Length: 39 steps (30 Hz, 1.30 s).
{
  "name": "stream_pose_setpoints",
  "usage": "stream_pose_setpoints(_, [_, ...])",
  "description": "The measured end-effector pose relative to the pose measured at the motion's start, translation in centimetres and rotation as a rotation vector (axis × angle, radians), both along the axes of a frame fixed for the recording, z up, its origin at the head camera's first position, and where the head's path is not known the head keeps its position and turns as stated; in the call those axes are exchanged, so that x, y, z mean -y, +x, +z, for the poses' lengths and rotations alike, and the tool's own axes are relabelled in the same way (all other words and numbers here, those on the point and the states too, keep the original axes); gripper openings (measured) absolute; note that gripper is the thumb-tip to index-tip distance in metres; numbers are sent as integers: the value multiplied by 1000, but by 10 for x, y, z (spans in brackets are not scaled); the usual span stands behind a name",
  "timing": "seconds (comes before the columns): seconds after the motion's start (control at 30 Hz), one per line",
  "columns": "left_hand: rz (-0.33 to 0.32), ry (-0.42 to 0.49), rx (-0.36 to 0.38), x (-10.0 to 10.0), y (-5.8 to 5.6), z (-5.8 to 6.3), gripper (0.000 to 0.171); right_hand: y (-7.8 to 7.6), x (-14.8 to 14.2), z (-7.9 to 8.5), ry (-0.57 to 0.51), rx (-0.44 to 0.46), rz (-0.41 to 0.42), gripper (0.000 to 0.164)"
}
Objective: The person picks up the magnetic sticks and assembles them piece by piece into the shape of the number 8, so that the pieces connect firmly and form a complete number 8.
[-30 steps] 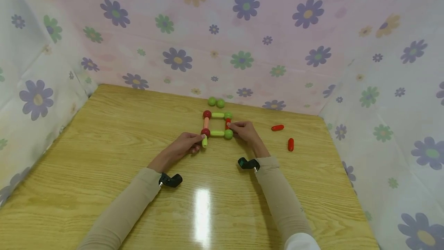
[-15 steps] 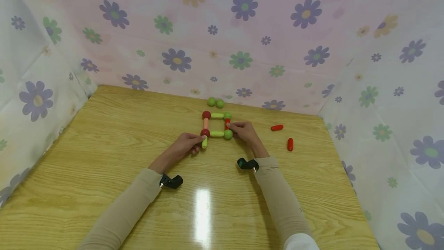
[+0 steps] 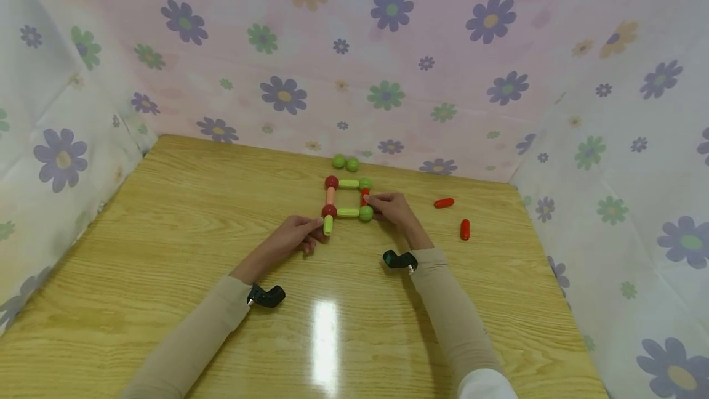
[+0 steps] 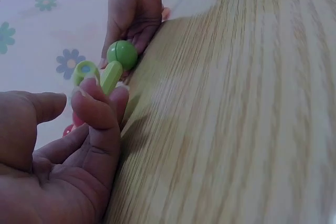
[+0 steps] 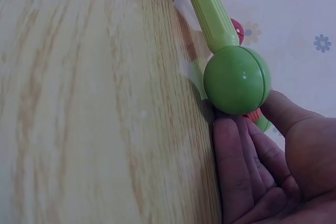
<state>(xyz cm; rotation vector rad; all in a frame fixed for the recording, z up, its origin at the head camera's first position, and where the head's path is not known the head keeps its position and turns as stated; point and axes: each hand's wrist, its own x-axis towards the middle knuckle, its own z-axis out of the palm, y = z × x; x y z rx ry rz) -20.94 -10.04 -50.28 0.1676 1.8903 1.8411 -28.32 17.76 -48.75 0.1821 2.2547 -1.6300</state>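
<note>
On the table lies a square frame of magnetic-looking rods and balls. Two dark red balls (image 3: 329,211) form its left corners, two green balls (image 3: 366,213) its right ones. Yellow-green rods (image 3: 348,212) make the near and far sides, an orange rod (image 3: 330,196) the left. Another yellow-green rod (image 3: 328,225) juts from the near red ball towards me. Beside that rod is my left hand (image 3: 299,234); in the left wrist view its thumb stands apart from the fingers. My right hand (image 3: 391,208) pinches the red rod (image 3: 365,193) on the right side, partly hidden by the fingers.
Two loose green balls (image 3: 346,163) sit behind the frame near the flowered backdrop (image 3: 310,66). To the right lie two loose red rods, one slanted (image 3: 444,203) and one nearer (image 3: 465,229). Flowered cloth also stands on both sides of the wooden table (image 3: 194,202).
My left hand has let go of the jutting yellow-green rod and drawn back slightly to the left. The right hand stays on the red rod, and the frame keeps its place.
</note>
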Motion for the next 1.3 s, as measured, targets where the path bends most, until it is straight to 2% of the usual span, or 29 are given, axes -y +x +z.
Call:
stream_pose_setpoints(0.17, [-48,-12,-25,15,2,-2,42,0,-3,0,-14,1,9,48])
stream_pose_setpoints(0.4, [-29,11,-66,27,0,-1,43,-2,-9,-1,-42,1,-22,44])
stream_pose_setpoints(0.47, [-16,-3,-93,27,-2,1,41,-2,-12,-1,-36,4,-21,46])
stream_pose_setpoints(0.6, [0,-30,-190,26,-7,2,40,-1,-20,-2,-22,-2,-22,50])
stream_pose_setpoints(0.7, [20,-35,-258,24,-14,2,40,0,-24,-3,-30,-7,-34,50])
stream_pose_setpoints(0.87, [74,-6,-311,20,-30,-3,39,0,-24,-4,-40,-14,-43,45])
stream_pose_setpoints(1.07, [196,54,-349,12,-53,-12,38,-2,-23,-6,-39,-4,-34,46])
stream_pose_setpoints(1.3, [321,147,-383,-1,-76,-11,41,-2,-23,-4,-29,6,-52,48])
